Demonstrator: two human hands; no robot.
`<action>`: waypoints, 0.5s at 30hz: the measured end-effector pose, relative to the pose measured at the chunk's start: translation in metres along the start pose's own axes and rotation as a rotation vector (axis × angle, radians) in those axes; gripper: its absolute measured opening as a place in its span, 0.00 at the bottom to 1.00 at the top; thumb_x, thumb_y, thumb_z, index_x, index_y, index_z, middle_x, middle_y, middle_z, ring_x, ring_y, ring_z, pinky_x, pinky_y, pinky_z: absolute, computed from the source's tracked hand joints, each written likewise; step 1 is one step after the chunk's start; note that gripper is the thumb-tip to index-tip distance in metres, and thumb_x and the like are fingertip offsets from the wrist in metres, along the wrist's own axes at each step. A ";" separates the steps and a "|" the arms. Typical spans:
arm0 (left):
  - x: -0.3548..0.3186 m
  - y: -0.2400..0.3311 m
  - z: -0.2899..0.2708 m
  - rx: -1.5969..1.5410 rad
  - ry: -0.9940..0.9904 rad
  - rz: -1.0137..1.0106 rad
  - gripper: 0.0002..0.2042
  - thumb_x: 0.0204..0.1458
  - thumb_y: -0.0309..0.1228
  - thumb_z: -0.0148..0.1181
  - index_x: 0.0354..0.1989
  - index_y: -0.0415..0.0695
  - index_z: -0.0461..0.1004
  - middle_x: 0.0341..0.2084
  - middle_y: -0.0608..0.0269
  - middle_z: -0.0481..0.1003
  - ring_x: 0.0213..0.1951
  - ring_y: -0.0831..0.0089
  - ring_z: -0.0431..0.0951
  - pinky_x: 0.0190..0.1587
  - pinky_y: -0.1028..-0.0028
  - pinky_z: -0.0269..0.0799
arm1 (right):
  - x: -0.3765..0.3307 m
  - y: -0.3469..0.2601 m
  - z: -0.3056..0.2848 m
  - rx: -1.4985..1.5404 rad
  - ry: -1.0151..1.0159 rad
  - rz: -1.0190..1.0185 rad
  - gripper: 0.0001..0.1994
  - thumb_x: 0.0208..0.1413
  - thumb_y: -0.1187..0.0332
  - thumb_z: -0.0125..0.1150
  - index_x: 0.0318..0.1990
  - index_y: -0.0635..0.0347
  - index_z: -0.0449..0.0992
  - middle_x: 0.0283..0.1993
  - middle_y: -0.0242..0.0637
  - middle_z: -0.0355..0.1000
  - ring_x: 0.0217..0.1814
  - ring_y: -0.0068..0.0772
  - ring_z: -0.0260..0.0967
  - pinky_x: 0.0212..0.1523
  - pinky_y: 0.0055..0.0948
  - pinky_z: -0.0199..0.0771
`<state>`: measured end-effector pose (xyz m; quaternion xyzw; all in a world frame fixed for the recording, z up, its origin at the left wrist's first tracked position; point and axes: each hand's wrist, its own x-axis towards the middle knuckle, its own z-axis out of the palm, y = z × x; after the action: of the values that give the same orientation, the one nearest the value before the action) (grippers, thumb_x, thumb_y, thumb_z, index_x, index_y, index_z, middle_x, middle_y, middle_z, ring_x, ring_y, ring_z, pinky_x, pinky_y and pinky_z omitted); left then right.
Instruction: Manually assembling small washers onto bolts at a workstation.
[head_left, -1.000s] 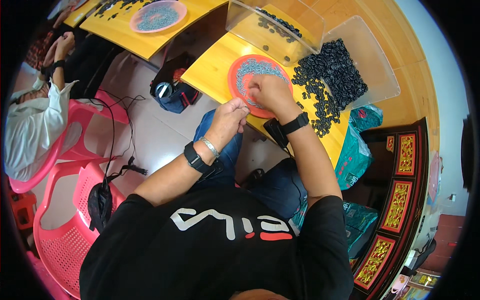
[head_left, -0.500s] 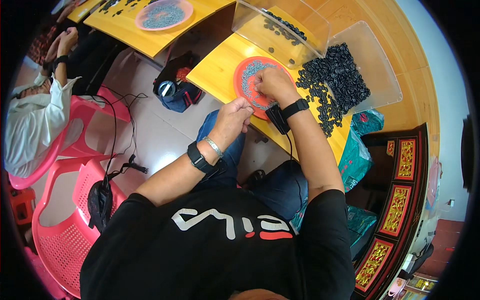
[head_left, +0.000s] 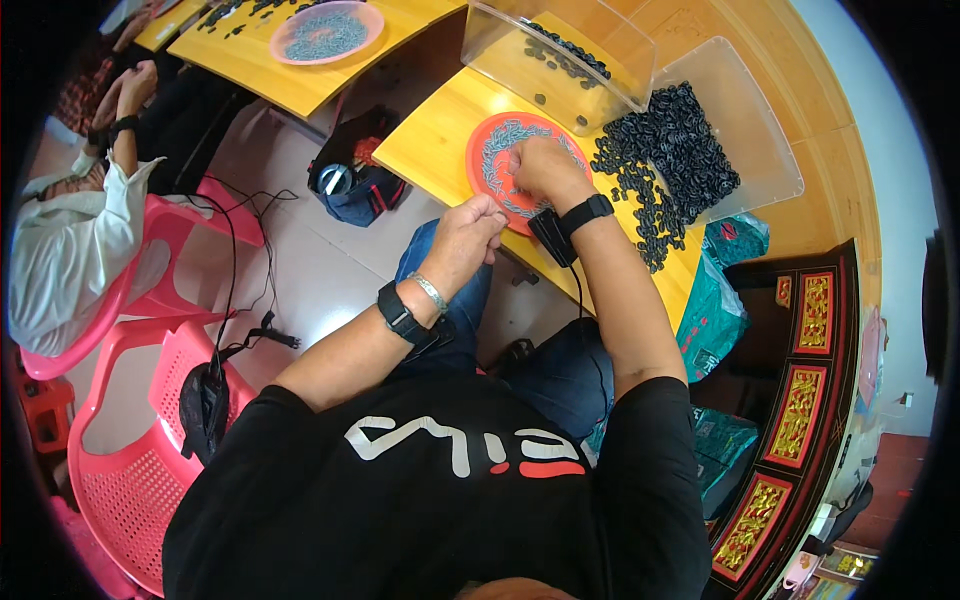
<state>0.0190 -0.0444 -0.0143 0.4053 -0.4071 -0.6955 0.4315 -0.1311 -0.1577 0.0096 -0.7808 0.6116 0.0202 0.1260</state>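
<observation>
An orange-red round plate (head_left: 477, 172) on the yellow table holds many small, thin grey metal pieces (head_left: 497, 146), spread mostly in a ring. Over the plate is my right hand (head_left: 551, 170), its fingers bent down together among the pieces; whatever the fingertips grip is hidden. My left hand (head_left: 466, 238) is closed at the plate's near left side, thumb pressed to the fingers, and anything inside is too small to make out. To the right of the plate lie loose small black oval parts (head_left: 645, 205), spilling out of a clear plastic bin (head_left: 770, 160).
Another clear bin (head_left: 560, 65) stands behind the plate, with black parts seen through it. At left are a second table (head_left: 250, 60) with a pink plate (head_left: 283, 50), a seated person (head_left: 80, 230) and pink chairs (head_left: 130, 470). Green bags (head_left: 712, 320) sit beneath the table's right side.
My right hand stays over the plate with only a slight shift of the fingers. The left hand is nearly unmoved.
</observation>
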 end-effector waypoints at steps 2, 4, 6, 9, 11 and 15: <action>-0.001 0.001 0.000 -0.011 0.011 -0.014 0.05 0.53 0.30 0.48 0.27 0.44 0.68 0.16 0.71 0.66 0.16 0.82 0.65 0.18 0.83 0.60 | -0.005 -0.003 -0.002 -0.006 0.045 -0.021 0.03 0.37 0.75 0.59 0.23 0.61 0.73 0.23 0.43 0.72 0.26 0.40 0.72 0.29 0.35 0.70; -0.001 0.004 0.000 -0.021 0.020 -0.027 0.06 0.53 0.29 0.49 0.27 0.42 0.69 0.17 0.70 0.66 0.17 0.82 0.64 0.20 0.82 0.62 | -0.007 0.000 -0.004 -0.012 0.091 -0.040 0.03 0.37 0.74 0.59 0.23 0.61 0.73 0.24 0.43 0.73 0.28 0.40 0.72 0.31 0.35 0.71; -0.002 0.005 0.000 -0.003 0.015 -0.015 0.06 0.53 0.29 0.49 0.27 0.42 0.69 0.17 0.70 0.66 0.17 0.82 0.64 0.20 0.82 0.62 | -0.010 0.012 -0.006 0.175 0.147 0.004 0.03 0.38 0.74 0.58 0.24 0.61 0.74 0.25 0.43 0.73 0.28 0.40 0.72 0.30 0.33 0.70; 0.001 0.001 -0.001 -0.020 -0.001 -0.024 0.06 0.53 0.28 0.48 0.27 0.42 0.69 0.17 0.70 0.65 0.17 0.82 0.64 0.20 0.82 0.62 | -0.010 0.022 -0.003 0.168 0.203 0.037 0.04 0.38 0.73 0.58 0.25 0.60 0.75 0.25 0.41 0.73 0.28 0.38 0.72 0.31 0.32 0.70; 0.000 0.002 0.001 -0.008 -0.001 -0.032 0.06 0.53 0.28 0.48 0.26 0.42 0.69 0.17 0.70 0.65 0.17 0.82 0.64 0.20 0.82 0.62 | -0.011 0.030 -0.002 0.196 0.187 0.047 0.04 0.39 0.72 0.59 0.26 0.60 0.76 0.25 0.41 0.73 0.28 0.37 0.72 0.31 0.32 0.70; 0.001 0.002 0.000 -0.033 0.009 -0.044 0.06 0.53 0.28 0.48 0.27 0.43 0.68 0.17 0.71 0.65 0.18 0.83 0.64 0.20 0.82 0.62 | -0.013 0.028 -0.004 0.177 0.146 0.050 0.06 0.41 0.69 0.62 0.27 0.60 0.76 0.24 0.39 0.73 0.27 0.34 0.71 0.31 0.31 0.70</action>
<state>0.0189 -0.0456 -0.0126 0.4100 -0.3849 -0.7096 0.4245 -0.1617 -0.1523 0.0109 -0.7505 0.6378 -0.0878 0.1491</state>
